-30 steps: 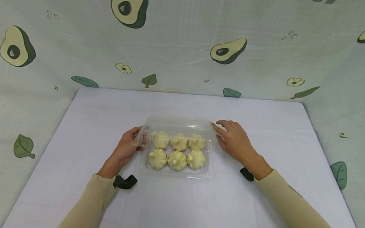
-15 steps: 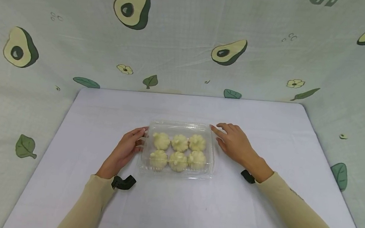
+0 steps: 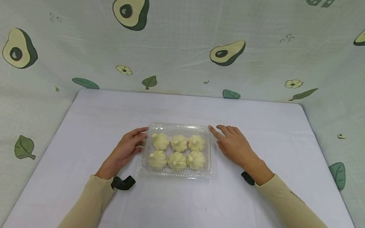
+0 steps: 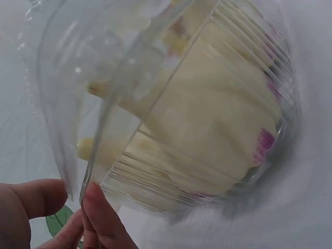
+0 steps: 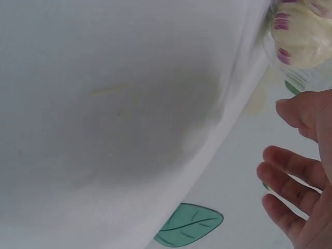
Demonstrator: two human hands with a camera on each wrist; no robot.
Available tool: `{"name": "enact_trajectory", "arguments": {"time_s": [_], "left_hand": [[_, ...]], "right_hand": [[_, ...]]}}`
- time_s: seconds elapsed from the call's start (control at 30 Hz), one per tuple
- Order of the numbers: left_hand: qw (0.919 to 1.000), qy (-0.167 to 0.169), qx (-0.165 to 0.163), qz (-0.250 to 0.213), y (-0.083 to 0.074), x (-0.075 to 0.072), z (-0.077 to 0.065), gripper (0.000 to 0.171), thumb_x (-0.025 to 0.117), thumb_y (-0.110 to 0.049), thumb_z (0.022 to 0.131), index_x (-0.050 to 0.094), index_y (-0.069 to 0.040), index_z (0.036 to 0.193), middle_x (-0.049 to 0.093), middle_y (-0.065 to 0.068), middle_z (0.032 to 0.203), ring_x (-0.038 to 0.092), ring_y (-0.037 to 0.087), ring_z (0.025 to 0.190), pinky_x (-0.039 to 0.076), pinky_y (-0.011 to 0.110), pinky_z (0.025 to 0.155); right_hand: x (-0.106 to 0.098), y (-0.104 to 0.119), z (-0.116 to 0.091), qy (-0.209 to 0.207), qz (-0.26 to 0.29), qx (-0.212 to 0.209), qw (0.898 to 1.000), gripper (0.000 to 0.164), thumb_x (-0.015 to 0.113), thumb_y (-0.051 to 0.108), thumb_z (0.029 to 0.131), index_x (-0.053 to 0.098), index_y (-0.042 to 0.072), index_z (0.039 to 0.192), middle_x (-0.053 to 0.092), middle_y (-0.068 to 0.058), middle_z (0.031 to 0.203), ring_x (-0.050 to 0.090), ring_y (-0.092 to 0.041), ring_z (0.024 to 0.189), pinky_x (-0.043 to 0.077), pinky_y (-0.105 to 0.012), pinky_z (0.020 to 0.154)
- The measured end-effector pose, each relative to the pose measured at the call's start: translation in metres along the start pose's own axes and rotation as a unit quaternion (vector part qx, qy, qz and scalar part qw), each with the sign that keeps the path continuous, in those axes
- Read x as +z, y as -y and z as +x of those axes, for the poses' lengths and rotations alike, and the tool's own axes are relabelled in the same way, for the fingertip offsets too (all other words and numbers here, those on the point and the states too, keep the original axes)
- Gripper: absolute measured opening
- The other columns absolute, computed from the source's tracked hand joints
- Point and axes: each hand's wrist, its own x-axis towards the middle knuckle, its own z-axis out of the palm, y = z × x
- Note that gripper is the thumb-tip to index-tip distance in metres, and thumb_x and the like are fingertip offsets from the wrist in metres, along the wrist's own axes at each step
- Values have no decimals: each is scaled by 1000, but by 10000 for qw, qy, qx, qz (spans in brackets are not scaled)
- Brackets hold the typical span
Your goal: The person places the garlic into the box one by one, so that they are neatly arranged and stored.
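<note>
A clear plastic clamshell container point(image 3: 174, 175) lies in the middle of the table, its lid down over the base. Through the lid, pale garlic bulbs point(image 3: 177, 160) show in two rows of three. My left hand point(image 3: 124, 149) is at the container's left side. In the left wrist view, the thumb and fingers point(image 4: 104, 220) pinch the lid and base rims from both sides, a narrow gap between the rims. My right hand point(image 3: 235, 147) has its index finger at the back right corner, the other fingers loosely bent. Purple streaks mark the garlic bulbs point(image 5: 301, 36) in the right wrist view.
A white cloth covers the table point(image 3: 172, 213). Behind and beside it hangs a pale curtain point(image 3: 175, 54) printed with avocados and leaves. A black strap mount point(image 3: 123, 183) sits on the left wrist, another black mount point(image 3: 247, 178) on the right.
The raised lid has come down toward the front over the garlic bulbs. My left fingers have shifted slightly along the left side; the right hand stays by the back right corner.
</note>
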Motion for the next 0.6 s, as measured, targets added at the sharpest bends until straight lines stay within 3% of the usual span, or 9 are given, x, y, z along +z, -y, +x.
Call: {"name": "enact_trajectory", "arguments": {"time_s": [0.17,0.3,0.43,0.6], "left_hand": [[9999,-70,13,80,0,1,2,48,55,-17,113,45,-5,158,62,-10,107,57,6,89,52,19,72],[9999,-106,21,113,1,2,2,47,55,-15,113,46,-6,157,61,-8,103,56,6,86,51,19,70],[9999,-57,102,118,1,2,1,47,54,-14,112,45,-4,158,60,-8,104,56,6,86,51,19,69],[9997,1,246,89,1,1,1,49,55,-11,112,44,-2,158,58,-7,110,55,6,87,52,19,69]], "right_hand": [[0,2,-2,38,271,191,9994,66,84,11,92,57,8,152,65,-18,131,65,-38,113,53,-51,101],[-2,4,-5,160,946,652,9933,63,80,11,95,56,6,153,66,-19,132,65,-39,117,52,-56,100],[-11,9,-9,334,1889,1268,9732,54,74,13,100,57,4,151,66,-19,136,65,-40,120,52,-59,99],[-26,16,-16,593,2946,1792,9368,51,70,17,104,55,4,152,65,-16,140,67,-36,117,54,-58,96]]}}
